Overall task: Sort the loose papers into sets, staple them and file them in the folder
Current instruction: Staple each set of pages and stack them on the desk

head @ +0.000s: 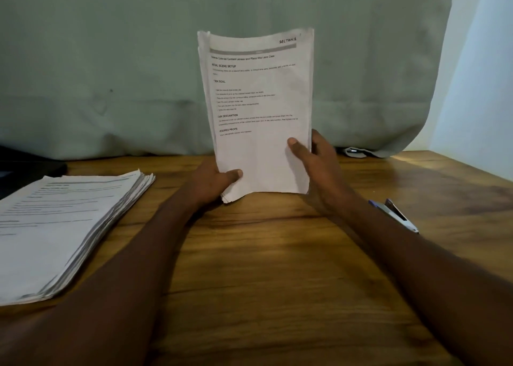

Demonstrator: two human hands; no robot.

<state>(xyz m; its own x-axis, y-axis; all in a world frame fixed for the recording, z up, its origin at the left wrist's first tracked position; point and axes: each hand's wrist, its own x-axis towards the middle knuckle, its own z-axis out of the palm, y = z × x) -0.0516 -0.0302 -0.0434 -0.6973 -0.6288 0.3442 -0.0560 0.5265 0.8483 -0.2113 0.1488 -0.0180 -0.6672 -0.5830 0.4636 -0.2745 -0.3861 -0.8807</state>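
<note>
Left hand thumb across front of paper set, gripping lower left corner. Right hand thumb on front, fingers behind, gripping right edge. Set upright, bottom edge at wooden table, top sheet marked "SECTION 1". Loose paper stack flat at left. Stapler at right, beside right forearm.

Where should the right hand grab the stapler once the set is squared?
Probably by the stapler's middle body, coming from above. It lies flat on the table right of the right hand, long and narrow, so fingers can close across its sides. The forearm hides its near-left edge.
</note>
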